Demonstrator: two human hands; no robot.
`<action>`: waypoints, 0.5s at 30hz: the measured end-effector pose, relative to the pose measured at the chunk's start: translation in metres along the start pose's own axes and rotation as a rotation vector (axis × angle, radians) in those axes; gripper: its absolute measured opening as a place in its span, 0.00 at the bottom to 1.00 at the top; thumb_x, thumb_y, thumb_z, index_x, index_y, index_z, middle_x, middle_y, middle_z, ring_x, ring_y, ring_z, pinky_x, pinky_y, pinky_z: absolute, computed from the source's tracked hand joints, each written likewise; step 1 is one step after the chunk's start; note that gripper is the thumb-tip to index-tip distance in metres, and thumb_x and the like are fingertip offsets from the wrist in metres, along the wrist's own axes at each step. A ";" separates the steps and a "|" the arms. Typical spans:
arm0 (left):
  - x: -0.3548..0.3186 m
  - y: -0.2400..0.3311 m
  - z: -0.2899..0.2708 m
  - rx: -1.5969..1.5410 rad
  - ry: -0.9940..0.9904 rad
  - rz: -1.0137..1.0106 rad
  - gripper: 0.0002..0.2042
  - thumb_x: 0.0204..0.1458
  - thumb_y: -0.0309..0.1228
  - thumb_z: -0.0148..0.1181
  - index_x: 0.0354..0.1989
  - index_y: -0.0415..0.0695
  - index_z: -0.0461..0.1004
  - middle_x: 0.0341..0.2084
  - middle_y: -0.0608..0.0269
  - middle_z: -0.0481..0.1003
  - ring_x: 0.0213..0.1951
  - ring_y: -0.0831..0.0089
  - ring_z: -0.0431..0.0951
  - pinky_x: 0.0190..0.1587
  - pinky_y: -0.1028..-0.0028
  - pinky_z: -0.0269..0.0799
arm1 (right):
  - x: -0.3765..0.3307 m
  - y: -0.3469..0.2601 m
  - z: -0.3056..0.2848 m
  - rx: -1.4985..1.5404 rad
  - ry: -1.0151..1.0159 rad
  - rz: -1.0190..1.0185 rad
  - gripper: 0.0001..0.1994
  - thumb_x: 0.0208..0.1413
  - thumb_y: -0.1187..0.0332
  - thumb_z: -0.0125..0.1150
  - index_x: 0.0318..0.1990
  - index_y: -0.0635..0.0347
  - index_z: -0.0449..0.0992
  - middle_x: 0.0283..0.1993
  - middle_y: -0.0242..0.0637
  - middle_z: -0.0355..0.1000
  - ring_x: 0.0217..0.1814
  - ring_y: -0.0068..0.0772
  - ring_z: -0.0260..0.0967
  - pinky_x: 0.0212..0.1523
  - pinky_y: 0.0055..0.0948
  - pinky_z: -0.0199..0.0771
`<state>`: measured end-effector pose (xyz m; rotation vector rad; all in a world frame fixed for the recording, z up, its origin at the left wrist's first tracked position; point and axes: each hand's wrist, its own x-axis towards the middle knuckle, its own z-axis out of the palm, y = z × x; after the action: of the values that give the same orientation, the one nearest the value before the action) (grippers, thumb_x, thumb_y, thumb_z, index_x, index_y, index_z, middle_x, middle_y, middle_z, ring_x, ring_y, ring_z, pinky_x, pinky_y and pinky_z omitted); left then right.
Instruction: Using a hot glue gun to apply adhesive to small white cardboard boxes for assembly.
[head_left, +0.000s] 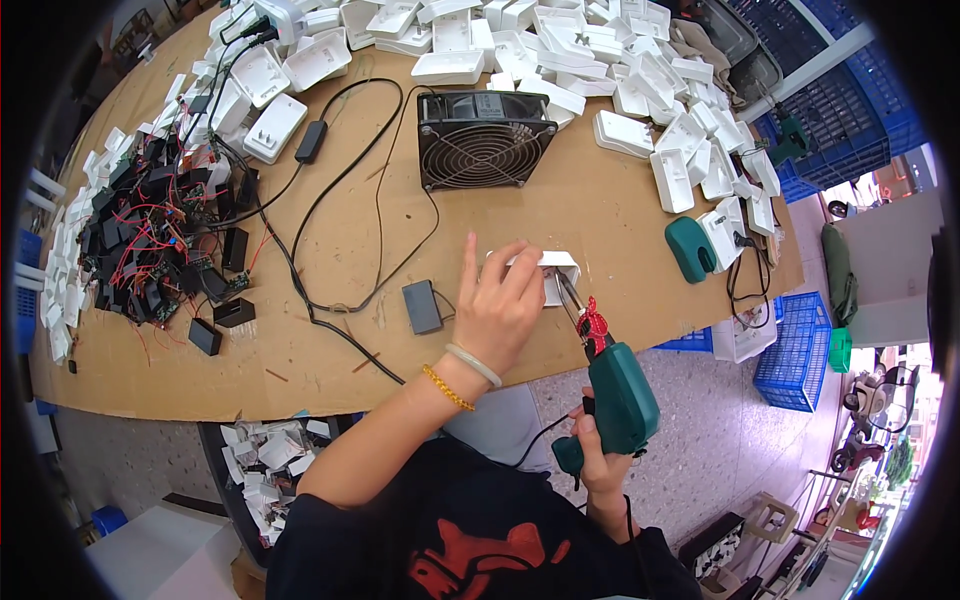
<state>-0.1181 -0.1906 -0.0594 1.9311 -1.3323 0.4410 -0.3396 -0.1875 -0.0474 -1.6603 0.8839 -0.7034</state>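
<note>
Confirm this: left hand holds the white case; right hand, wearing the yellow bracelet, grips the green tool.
No: in the head view the left hand, not the right hand, wears the yellow bracelet. The left holds the white case; the right grips the green tool.

"Where does this view look from?"
"The wearer's head: it's the left of two side-by-side fisheye cameras, facing down over the black shirt (470, 505) onto the cardboard-topped table (595, 205)."
"How near?"
"Close: the left hand (502, 305) and right hand (602, 465) show near the middle. It's wide enough to catch the floor (705, 405) and a blue crate (795, 352)."
"Mirrored?"
"No, upright, with the table's front edge bowed."
</note>
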 end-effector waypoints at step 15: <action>0.000 0.000 -0.002 0.008 -0.017 0.002 0.05 0.46 0.25 0.59 0.31 0.39 0.76 0.41 0.65 0.72 0.48 0.69 0.73 0.63 0.46 0.58 | -0.012 -0.021 -0.008 0.080 0.028 0.046 0.19 0.57 0.68 0.55 0.52 0.74 0.68 0.34 0.39 0.70 0.31 0.24 0.66 0.38 0.28 0.70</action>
<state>-0.1178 -0.1894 -0.0584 1.9443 -1.3452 0.4328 -0.3481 -0.1785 -0.0252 -1.5580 0.9000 -0.7234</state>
